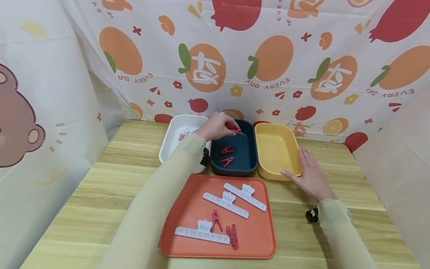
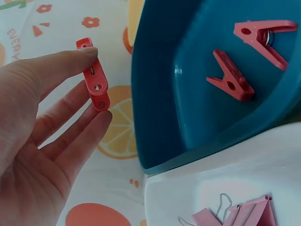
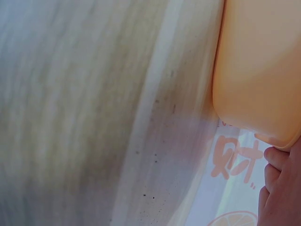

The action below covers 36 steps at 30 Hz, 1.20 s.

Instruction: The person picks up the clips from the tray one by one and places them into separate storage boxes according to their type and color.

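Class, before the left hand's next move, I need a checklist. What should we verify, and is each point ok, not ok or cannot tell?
1. Grip secure: ok; the left hand pinches a red clothespin.
2. Matching contents: ok; two red clothespins lie in the dark blue bin.
3. Held pin directly above that bin: cannot tell.
4. Right hand touching the yellow bin: ok.
5. Orange tray cleared: not ok; three white piano-patterned clips and two more red pins remain.
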{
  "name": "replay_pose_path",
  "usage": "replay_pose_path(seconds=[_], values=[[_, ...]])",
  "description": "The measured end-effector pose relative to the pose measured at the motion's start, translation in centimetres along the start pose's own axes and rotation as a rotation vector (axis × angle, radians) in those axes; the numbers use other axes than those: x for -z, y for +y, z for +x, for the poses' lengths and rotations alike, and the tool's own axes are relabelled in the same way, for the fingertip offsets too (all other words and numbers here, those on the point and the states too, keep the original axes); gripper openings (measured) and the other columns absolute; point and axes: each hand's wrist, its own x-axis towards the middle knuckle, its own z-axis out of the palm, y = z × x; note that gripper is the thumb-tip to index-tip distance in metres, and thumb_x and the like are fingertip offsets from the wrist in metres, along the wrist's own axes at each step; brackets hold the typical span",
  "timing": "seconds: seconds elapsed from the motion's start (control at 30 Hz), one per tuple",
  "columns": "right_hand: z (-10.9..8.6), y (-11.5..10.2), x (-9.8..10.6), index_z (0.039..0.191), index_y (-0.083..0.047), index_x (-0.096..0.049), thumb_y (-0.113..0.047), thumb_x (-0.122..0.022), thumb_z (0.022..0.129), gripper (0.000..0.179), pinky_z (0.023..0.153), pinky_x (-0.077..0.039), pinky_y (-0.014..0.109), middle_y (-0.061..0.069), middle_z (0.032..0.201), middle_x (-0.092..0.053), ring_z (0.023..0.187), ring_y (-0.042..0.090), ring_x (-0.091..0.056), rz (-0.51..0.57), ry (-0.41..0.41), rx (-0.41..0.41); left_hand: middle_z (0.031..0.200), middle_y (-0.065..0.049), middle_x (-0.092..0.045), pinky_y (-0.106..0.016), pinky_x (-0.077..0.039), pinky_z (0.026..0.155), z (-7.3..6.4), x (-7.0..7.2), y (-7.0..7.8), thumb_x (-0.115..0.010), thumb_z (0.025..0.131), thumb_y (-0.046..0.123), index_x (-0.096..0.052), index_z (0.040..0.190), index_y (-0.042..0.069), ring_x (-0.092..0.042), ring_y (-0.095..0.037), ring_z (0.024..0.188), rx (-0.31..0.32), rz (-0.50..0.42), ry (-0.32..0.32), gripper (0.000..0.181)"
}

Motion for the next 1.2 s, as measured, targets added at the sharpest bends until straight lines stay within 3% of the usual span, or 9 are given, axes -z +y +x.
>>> replay_pose_path(seconds=[0.37,0.5,0.7,0.87,1.2], values=[[0.3,-0.1,-0.2,0.161,0.003,-0.008,-0.070,-0.056,0.092,0.111,0.121,-0.008,0.055,0.024,0.166,-0.010,0.153,0.038,-0.005,0.001,0.001,0.004,0.101,0.000,-0.071,-0.026,-0.056,0.076,1.9,-0.1,-0.9,-0.078,0.092,0.014,-0.078,0.115,0.015,-0.063,-0.017,0.088,0.073,-0.019,0.035,0.023],[0.2,-0.2,-0.3,0.161,0.003,-0.008,-0.070,-0.056,0.093,0.111,0.121,-0.008,0.054,0.024,0.166,-0.011,0.153,0.038,-0.005,0.002,0.005,0.007,0.113,-0.003,-0.070,-0.029,-0.055,0.084,2.2,-0.3,-1.1,-0.079,0.092,0.015,-0.077,0.119,0.015,-0.061,-0.019,0.101,0.095,0.012,0.027,0.028],[0.1,-0.1,-0.1,0.161,0.003,-0.007,-0.069,-0.057,0.093,0.111,0.121,-0.007,0.054,0.025,0.166,-0.011,0.153,0.038,-0.005,0.010,0.014,0.002,0.134,-0.004,-0.062,-0.031,-0.054,0.090,2.1,-0.5,-1.2,-0.078,0.092,0.018,-0.072,0.129,0.016,-0.054,-0.023,0.119,0.119,0.053,-0.016,0.037],[0.0,0.0,-0.2,0.161,0.002,-0.007,-0.069,-0.057,0.093,0.111,0.122,-0.007,0.053,0.025,0.166,-0.012,0.153,0.038,-0.005,0.011,0.015,0.002,0.132,-0.005,-0.064,-0.030,-0.055,0.088,1.9,-0.6,-1.3,-0.078,0.092,0.018,-0.071,0.130,0.014,-0.058,-0.024,0.114,0.110,0.047,-0.019,0.039],[0.0,-0.2,0.0,0.161,0.002,-0.006,-0.069,-0.057,0.093,0.111,0.121,-0.007,0.055,0.025,0.166,-0.010,0.153,0.040,-0.006,0.021,0.002,-0.006,0.133,-0.012,-0.063,-0.034,-0.054,0.092,1.4,-0.7,-0.7,-0.078,0.093,0.027,-0.066,0.138,0.013,-0.057,-0.024,0.119,0.099,0.029,-0.019,0.049]])
